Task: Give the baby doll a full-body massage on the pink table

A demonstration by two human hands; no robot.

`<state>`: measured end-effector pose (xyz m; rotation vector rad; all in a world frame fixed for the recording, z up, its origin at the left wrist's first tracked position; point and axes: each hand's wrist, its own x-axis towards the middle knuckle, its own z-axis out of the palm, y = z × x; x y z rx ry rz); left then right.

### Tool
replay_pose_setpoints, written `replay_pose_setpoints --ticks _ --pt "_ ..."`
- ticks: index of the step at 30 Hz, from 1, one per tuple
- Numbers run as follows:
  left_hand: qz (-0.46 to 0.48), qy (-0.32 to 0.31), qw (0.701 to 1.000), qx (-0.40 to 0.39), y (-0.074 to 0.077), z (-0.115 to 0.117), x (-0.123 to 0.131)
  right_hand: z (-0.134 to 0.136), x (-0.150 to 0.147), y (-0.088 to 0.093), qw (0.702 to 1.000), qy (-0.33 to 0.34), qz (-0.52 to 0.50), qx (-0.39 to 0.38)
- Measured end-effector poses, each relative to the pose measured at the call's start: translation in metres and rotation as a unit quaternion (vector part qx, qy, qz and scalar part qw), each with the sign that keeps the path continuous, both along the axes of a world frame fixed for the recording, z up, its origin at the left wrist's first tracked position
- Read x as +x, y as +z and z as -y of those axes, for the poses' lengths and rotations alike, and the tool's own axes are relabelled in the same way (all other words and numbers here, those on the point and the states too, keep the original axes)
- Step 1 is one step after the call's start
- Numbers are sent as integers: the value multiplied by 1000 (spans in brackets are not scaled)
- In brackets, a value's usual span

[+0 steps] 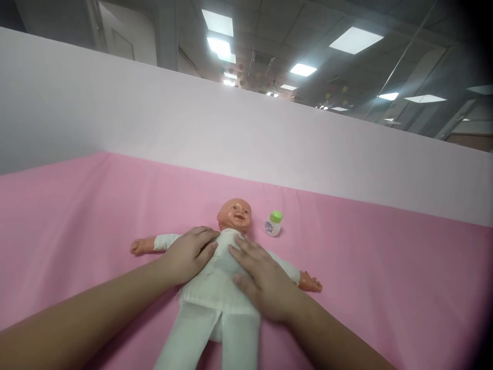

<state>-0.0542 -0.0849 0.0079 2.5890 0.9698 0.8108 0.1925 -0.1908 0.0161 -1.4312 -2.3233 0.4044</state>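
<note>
The fingers [207, 240] of the left hand [188, 254] lie flat and close together on the doll [221, 280], gripping nothing; those of the right hand [262, 280] rest flat, slightly spread, beside them. The doll lies face up on the pink surface [385, 267]. A small bottle [273, 223], perhaps lotion, stands just beside its head

An office-like hall with a staged booth; a white partition [192, 123] backs the pink-clothed surface [385, 267] bearing a baby doll [215, 282]; above the partition, recessed ceiling light panels [356, 40]
</note>
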Motion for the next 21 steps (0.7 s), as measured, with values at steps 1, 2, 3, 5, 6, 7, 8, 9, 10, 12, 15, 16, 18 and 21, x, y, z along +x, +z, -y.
replay_pose_setpoints --ticks 1,2,3,5,6,7,8,9,10,12,15,16,18,21 --pt "7 4 1000 9 0 1 -1 -2 2 -1 1000 -17 -8 2" --pt "14 7 1000 20 0 2 -2 -3 3 -1 999 -30 -14 5" --pt "25 5 999 34 1 5 -2 -4 4 -1 999 -43 -19 8" --pt "49 -38 996 61 6 14 -3 -5 5 -1 997 -67 -25 16" --pt "64 -85 992 71 9 21 -2 -6 6 0 996 -81 -26 19" --pt "79 -142 984 74 13 30 -1 -7 7 0 995 -97 -23 20" --pt "93 -209 971 73 18 40 1 -8 8 0 993 -115 -16 19" --pt "107 -260 958 61 24 51 3 -9 9 0 991 -135 -5 15" --pt "116 -293 948 45 29 62 5 -10 10 0 988 -152 8 11" --pt "112 -352 929 15 40 81 9 -11 11 -1 984 -177 31 8" --pt "29 -381 924 -33 49 96 13 -12 10 -1 983 -179 33 17" --pt "-9 -375 926 -45 50 97 14 -12 10 0 984 -177 29 19" --pt "-75 -346 934 -53 49 92 13 -11 9 1 985 -173 21 18" --pt "-125 -268 955 -38 41 73 9 -9 7 4 986 -167 12 13"
